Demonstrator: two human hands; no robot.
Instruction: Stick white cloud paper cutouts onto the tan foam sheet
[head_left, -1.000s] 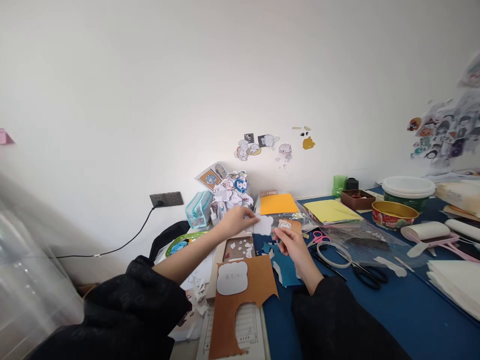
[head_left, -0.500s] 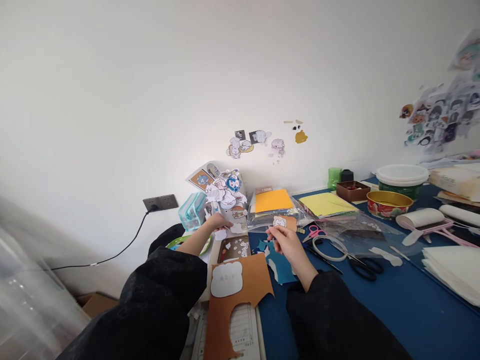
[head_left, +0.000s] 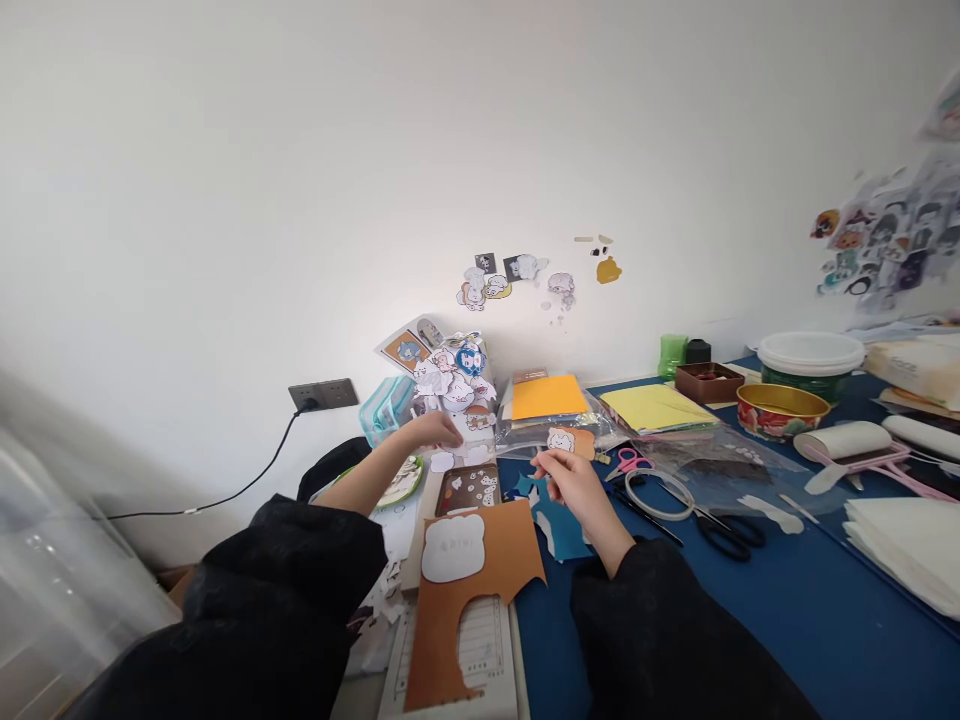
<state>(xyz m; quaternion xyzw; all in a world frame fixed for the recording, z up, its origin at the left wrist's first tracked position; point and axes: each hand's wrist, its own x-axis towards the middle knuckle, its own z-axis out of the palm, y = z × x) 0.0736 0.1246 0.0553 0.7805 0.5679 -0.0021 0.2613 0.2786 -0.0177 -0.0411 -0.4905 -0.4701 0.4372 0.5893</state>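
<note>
My left hand (head_left: 437,432) is raised over the pile of paper cutouts (head_left: 454,378), its fingers bent downward; whether it pinches anything is too small to tell. Below it lies a brown tray (head_left: 469,489) with small white pieces. My right hand (head_left: 564,478) hovers above blue paper scraps (head_left: 564,530), thumb and fingertips pressed together; anything between them is too small to make out. Just beyond it lies an orange piece with a white bear face (head_left: 574,442). A cut brown sheet (head_left: 511,545) bears a white cloud-shaped cutout (head_left: 454,549) near the tray.
Pink scissors (head_left: 631,462), black scissors (head_left: 727,530) and a ring of clear tape (head_left: 660,496) lie right of my right hand. Farther back are yellow paper (head_left: 656,408), a floral tin (head_left: 782,410) and a lidded tub (head_left: 810,365). A green plate (head_left: 405,485) sits at left.
My left hand has lifted up and left, away from the white cutouts beside the tray. My right hand has stayed nearly where it was. The view has shifted slightly.
</note>
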